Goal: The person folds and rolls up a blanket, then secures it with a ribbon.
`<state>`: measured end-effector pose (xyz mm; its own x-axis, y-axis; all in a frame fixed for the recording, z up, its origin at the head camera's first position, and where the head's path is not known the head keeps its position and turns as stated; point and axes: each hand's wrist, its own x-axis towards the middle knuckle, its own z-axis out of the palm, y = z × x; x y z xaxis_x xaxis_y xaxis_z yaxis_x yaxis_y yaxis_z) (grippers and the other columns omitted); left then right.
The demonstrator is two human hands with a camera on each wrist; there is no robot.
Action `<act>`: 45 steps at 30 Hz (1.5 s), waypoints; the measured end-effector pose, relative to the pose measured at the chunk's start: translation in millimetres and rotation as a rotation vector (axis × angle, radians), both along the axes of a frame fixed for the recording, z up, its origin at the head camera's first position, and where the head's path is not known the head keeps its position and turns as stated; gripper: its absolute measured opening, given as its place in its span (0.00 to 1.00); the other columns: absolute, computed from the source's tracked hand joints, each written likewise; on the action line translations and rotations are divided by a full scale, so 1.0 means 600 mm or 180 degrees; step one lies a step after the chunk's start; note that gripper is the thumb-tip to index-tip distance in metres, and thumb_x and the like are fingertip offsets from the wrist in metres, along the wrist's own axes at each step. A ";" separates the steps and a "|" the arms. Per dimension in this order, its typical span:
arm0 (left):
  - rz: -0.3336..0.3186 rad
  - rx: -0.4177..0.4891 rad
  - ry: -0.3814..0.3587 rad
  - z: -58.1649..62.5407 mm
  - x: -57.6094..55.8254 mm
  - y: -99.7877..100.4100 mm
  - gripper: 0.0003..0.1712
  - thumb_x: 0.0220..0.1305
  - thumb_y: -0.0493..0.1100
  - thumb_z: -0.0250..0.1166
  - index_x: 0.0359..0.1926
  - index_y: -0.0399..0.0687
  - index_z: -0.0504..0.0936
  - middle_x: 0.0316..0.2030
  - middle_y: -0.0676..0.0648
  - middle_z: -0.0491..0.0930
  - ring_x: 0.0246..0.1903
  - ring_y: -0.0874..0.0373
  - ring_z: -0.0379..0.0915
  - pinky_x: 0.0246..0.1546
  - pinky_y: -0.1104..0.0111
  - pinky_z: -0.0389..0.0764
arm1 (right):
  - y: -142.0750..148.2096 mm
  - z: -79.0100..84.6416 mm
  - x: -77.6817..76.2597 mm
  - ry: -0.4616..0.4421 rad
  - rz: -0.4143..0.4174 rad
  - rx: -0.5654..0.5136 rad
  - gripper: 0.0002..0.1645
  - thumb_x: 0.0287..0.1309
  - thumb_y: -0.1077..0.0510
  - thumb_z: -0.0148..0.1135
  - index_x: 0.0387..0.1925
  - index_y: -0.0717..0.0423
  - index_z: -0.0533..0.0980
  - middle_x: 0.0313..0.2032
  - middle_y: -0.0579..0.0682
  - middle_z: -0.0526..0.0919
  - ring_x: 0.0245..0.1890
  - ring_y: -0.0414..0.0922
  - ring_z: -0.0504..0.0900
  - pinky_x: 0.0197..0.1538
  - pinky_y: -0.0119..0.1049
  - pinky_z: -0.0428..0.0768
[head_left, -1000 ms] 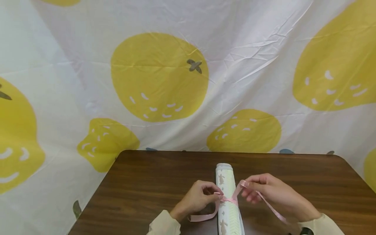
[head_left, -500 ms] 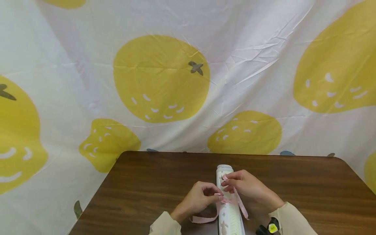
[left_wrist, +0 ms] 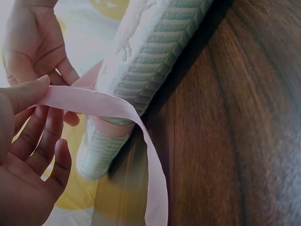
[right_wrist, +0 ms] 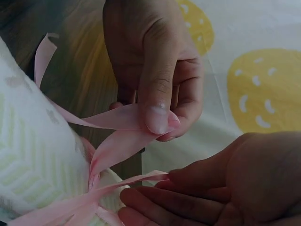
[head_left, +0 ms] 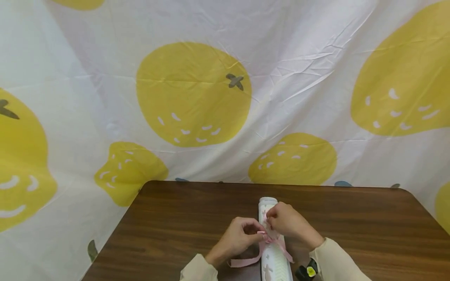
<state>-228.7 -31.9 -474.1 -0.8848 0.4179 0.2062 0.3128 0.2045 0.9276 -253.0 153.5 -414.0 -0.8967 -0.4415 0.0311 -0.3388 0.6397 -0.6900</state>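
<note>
A rolled cloth (head_left: 272, 269) with a pale green chevron pattern and beige animal shapes lies lengthwise on the table. Round its middle runs a pink ribbon (head_left: 246, 262), crossed on top. Left of the roll, my left hand (head_left: 233, 239) pinches a folded loop of the ribbon between thumb and fingers; the right wrist view shows this loop (right_wrist: 124, 141). Over the roll, just beyond the crossing, my right hand (head_left: 291, 223) pinches another part of the ribbon, seen best in the right wrist view (right_wrist: 141, 177). One loose tail (left_wrist: 155, 179) hangs toward the table.
The brown wood-grain table (head_left: 183, 210) extends on both sides of the roll. Behind it hangs a white curtain (head_left: 211, 164) printed with yellow fruit. A black wrist device (head_left: 306, 271) with a yellow label sits by the right sleeve.
My right hand has moved left from beside the roll to above it, carrying its ribbon part across and turning palm-down. My left hand keeps its pinch in nearly the same place.
</note>
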 end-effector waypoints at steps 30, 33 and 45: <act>0.0133 -0.0094 0.0055 0.013 -0.011 0.019 0.05 0.56 0.39 0.73 0.32 0.42 0.86 0.25 0.48 0.83 0.23 0.69 0.73 0.25 0.78 0.73 | 0.042 -0.050 0.065 0.0087 0.0181 -0.0865 0.10 0.55 0.58 0.72 0.39 0.57 0.83 0.29 0.44 0.84 0.28 0.32 0.77 0.29 0.29 0.78; 0.0124 -0.0099 0.0079 0.015 -0.013 0.020 0.06 0.56 0.39 0.74 0.31 0.42 0.85 0.25 0.47 0.83 0.23 0.69 0.72 0.24 0.78 0.72 | 0.034 -0.060 0.070 0.0291 0.0050 -0.0893 0.09 0.52 0.60 0.73 0.36 0.56 0.83 0.26 0.41 0.81 0.25 0.30 0.74 0.26 0.28 0.75; 0.0148 -0.0096 -0.0033 0.016 -0.018 0.029 0.08 0.59 0.43 0.72 0.31 0.43 0.85 0.24 0.52 0.81 0.22 0.70 0.72 0.25 0.78 0.72 | 0.016 -0.082 0.080 0.0580 -0.0532 -0.0912 0.05 0.53 0.62 0.72 0.29 0.49 0.82 0.23 0.38 0.78 0.21 0.29 0.69 0.24 0.28 0.70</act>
